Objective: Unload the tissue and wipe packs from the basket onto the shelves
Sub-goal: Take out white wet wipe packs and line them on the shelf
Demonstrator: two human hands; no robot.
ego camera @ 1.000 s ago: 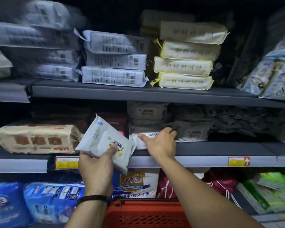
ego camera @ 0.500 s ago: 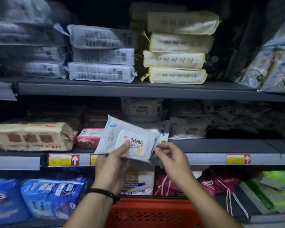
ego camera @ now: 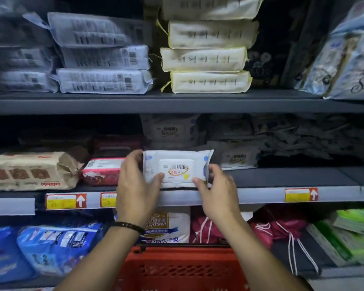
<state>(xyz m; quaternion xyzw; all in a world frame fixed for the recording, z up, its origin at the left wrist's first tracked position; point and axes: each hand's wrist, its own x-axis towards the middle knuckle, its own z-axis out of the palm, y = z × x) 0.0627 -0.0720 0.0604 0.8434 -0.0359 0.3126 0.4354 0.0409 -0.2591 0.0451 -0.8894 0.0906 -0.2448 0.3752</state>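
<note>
A white wipe pack with a flip lid and an orange-ringed label stands upright at the front of the middle shelf. My left hand grips its left end, thumb on the front. My right hand holds its right end, fingers curled round the edge. More packs of the same kind are stacked behind it on that shelf. The red basket sits below my forearms; its inside is hidden.
On the middle shelf, a brown tissue pack and a pink pack lie to the left, with bare shelf to the right. Stacks of grey and cream packs fill the top shelf. Blue bags and green packs crowd the bottom shelf.
The wipe pack, held tilted in my left hand, has been turned level and brought onto the middle shelf edge. My right hand left the shelf and took the pack's right end.
</note>
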